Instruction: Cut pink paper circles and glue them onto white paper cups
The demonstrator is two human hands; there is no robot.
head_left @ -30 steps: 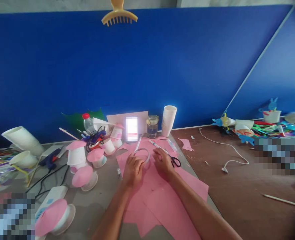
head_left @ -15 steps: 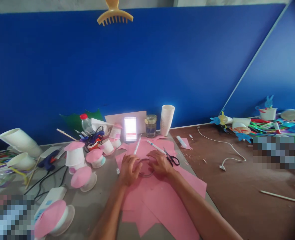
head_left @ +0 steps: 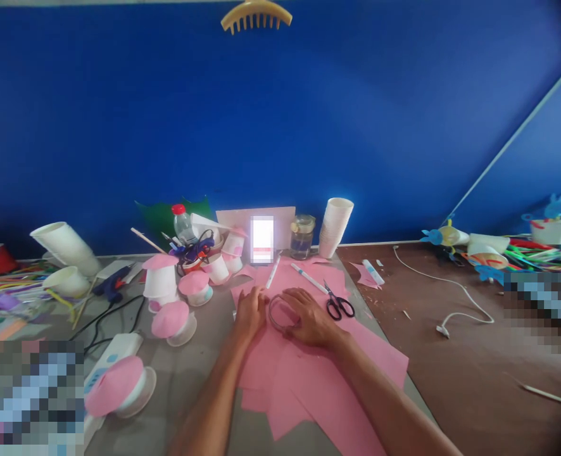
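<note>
Sheets of pink paper [head_left: 304, 373] lie overlapped on the grey table. A thin, round, see-through ring or disc [head_left: 271, 315] rests on them; I cannot make out its exact kind. My right hand [head_left: 313, 322] spans the right side of this ring, fingers at its far edge and thumb at its near edge. Just left of the ring, my left hand [head_left: 251, 315] lies on the paper with fingers stretched and nothing visible in them. Black-handled scissors [head_left: 340, 306] sit right of my right hand. Beyond my hands lie a white pen [head_left: 273, 272] and a blue-and-white pen [head_left: 308, 277].
Paper cups with pink tops [head_left: 170, 318] stand at left beside a power strip [head_left: 114, 354] and a glue gun [head_left: 114, 285]. At the back are a lit phone [head_left: 263, 237], a glass jar [head_left: 302, 237] and stacked cups [head_left: 336, 227]. A white cable [head_left: 470, 288] crosses the brown table.
My left hand has drawn a little away from the ring, its fingers now closer together. My right hand still spans the ring, which looks tilted or shifted. The view has turned slightly left.
</note>
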